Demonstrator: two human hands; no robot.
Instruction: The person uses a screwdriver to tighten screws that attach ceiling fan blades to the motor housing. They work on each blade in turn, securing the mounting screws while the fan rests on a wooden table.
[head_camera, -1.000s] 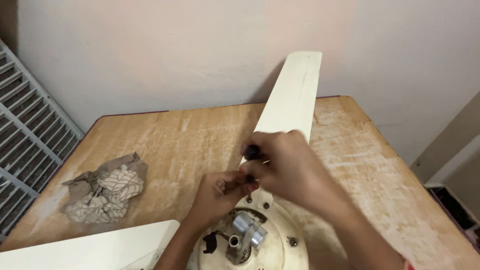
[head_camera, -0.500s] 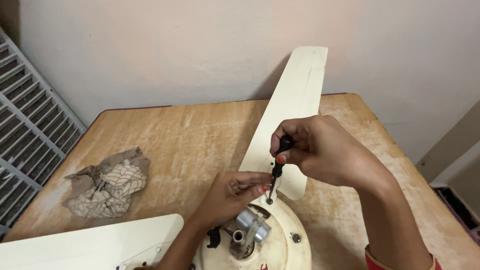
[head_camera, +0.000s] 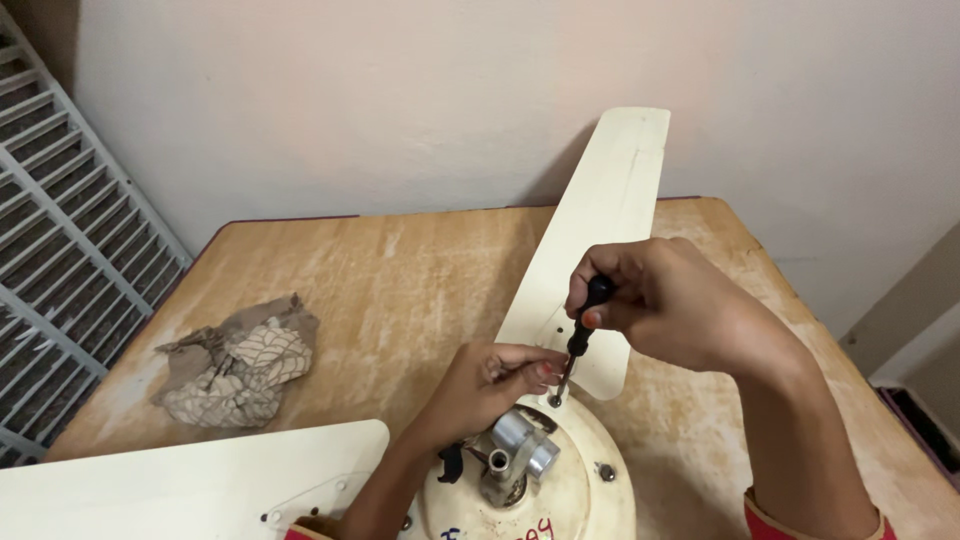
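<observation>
here, your right hand is gripping a black-handled screwdriver tightly, holding it nearly upright with its tip pressing on a screw at the root of the cream fan blade that is pointing toward 1 o'clock off the round motor housing. your left hand is pinching its fingertips narrowly around the screwdriver shaft just above the tip, at 12 o'clock from the metal hub. a crumpled cloth is lying on the wooden table at 9 o'clock, well apart, and a second blade is stretching toward 8 o'clock.
</observation>
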